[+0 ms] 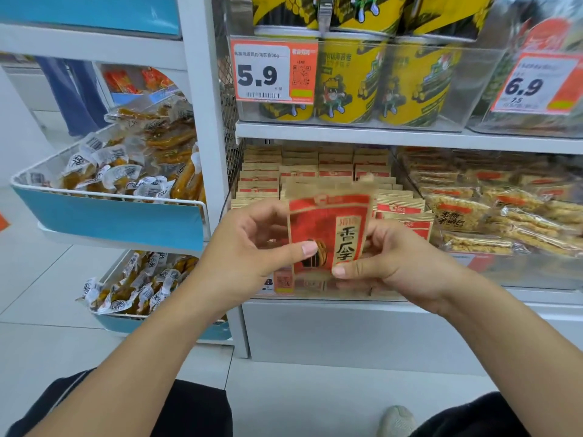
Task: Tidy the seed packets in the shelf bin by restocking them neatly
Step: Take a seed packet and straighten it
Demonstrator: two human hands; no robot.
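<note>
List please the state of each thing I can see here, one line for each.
Seed packet: upright, held in front of the bin.
Left hand: pinches the packet's left edge.
Right hand: pinches its right edge.
Shelf bin: full of packets standing in rows.

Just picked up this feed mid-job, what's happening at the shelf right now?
A person crouched at the shelf holds one red seed packet upright in front of the clear shelf bin, the left hand pinching its left edge and the right hand its lower right edge. Rows of matching packets already stand in the bin behind it. This one is not yet slotted in.
</note>
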